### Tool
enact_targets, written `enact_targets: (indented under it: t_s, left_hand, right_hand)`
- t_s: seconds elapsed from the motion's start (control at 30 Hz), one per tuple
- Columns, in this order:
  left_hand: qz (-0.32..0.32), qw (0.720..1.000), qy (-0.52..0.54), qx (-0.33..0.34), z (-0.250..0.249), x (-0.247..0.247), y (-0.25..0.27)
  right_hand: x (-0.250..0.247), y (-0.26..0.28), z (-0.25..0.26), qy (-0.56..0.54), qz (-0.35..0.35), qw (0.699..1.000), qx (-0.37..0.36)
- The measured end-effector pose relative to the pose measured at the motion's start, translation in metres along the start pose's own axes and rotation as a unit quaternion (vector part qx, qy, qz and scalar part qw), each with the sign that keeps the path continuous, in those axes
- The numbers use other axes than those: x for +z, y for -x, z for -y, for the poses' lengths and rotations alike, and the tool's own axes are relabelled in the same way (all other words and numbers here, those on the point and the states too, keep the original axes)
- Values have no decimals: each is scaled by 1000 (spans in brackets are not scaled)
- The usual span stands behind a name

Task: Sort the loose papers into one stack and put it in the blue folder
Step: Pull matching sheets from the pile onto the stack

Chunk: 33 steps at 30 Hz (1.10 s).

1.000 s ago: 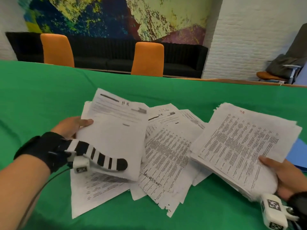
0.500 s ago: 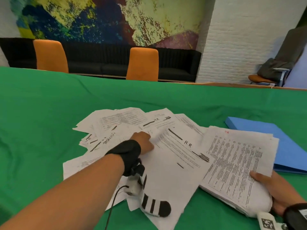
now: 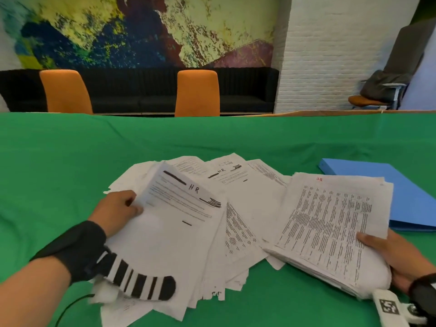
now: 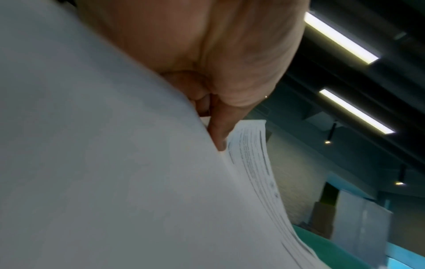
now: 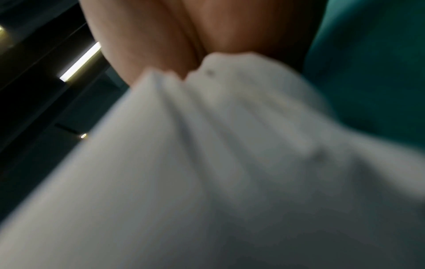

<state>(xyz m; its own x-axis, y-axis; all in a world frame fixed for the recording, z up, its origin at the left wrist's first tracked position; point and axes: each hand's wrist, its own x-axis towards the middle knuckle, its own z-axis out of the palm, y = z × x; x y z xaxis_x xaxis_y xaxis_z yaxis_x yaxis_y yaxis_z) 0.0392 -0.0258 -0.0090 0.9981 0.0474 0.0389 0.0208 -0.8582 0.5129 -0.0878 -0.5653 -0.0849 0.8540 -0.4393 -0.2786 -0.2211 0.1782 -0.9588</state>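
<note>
Loose white printed papers lie fanned over the green table. My left hand grips the left edge of a bundle of sheets topped by a page marked HR, lifted off the pile. In the left wrist view the fingers pinch into that bundle of sheets. My right hand holds a thick stack of papers by its near right corner, thumb on top. The right wrist view shows only blurred stack of papers under my palm. The closed blue folder lies flat at the right, partly under the stack.
Two orange chairs stand behind the table's far edge, before a black sofa. A cable trails from my left wrist over the cloth. Green cloth lies bare to the left and beyond the papers.
My left hand, pressed flat on the pile half a second ago, has drawn back left and now lifts a bundle by its edge. The right hand's stack has barely moved.
</note>
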Motion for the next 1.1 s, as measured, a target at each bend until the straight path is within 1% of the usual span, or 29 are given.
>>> enact_targets:
  t_s: [0.1, 0.17, 0.2, 0.23, 0.27, 0.3, 0.37, 0.4, 0.43, 0.47, 0.5, 0.57, 0.6, 0.63, 0.7, 0.77, 0.8, 0.83, 0.87, 0.93, 0.97, 1.03, 1.07, 1.1]
  left_hand:
    - [-33, 998, 37, -34, 37, -10, 13]
    - [-43, 991, 105, -66, 62, -17, 17]
    - [-45, 980, 171, -87, 71, -21, 17]
    - [-52, 960, 251, -114, 82, -25, 14]
    - [-56, 932, 330, -142, 89, -27, 13]
    - [-59, 907, 381, -170, 94, -28, 10]
    - [-41, 876, 431, -212, 94, -23, 7]
    - [-21, 867, 445, -222, 90, -18, 6]
    - [-1, 865, 448, -226, 83, -13, 6]
    - [12, 874, 431, -225, 74, -5, 9]
    - [12, 897, 387, -214, 65, 5, 10]
    - [-1, 954, 247, -170, 47, 21, 9]
    - [-2, 972, 181, -149, 38, 27, 8]
    - [2, 981, 136, -135, 31, 32, 5]
    - [17, 985, 112, -127, 26, 38, -1]
    - [33, 983, 126, -127, 26, 43, -6]
    - [38, 978, 159, -132, 26, 44, -7]
    - [43, 966, 217, -137, 26, 46, -6]
    - [43, 947, 284, -145, 26, 46, -5]
    - [62, 899, 401, -165, 24, 45, -1]
    - [85, 876, 444, -167, 22, 44, 2]
    - [163, 826, 522, -138, 12, 39, 11]
    - [199, 806, 546, -113, 4, 36, 18]
    - [226, 798, 554, -79, -5, 33, 24]
  right_hand:
    - [8, -1, 18, 1, 12, 999, -32]
    - [18, 0, 36, -3, 32, 997, -66]
    - [26, 3, 47, -7, 44, 996, -82]
    - [36, 8, 58, -16, 54, 994, -92]
    - [46, 13, 66, -33, 71, 992, -95]
    - [57, 18, 73, -50, 97, 990, -95]
    - [81, 28, 80, -69, 134, 984, -94]
    - [96, 32, 79, -74, 150, 982, -87]
    - [111, 36, 76, -73, 169, 980, -75]
    - [126, 39, 72, -73, 191, 977, -60]
    - [142, 43, 66, -73, 217, 973, -43]
    - [173, 48, 54, -59, 260, 964, -11]
    - [187, 49, 47, -45, 272, 961, 3]
    - [199, 51, 40, -26, 281, 959, 17]
    - [217, 52, 24, 21, 290, 956, 43]
    - [227, 51, 9, 63, 293, 952, 66]
    - [230, 51, 3, 75, 295, 950, 77]
    - [231, 51, -1, 80, 293, 949, 83]
    - [231, 51, -4, 77, 292, 949, 87]
    - [230, 51, -2, 56, 293, 950, 90]
    - [229, 51, 0, 44, 297, 950, 89]
    - [230, 53, 8, 31, 310, 947, 75]
    - [232, 55, 12, 34, 316, 946, 66]
    - [234, 57, 14, 41, 317, 946, 55]
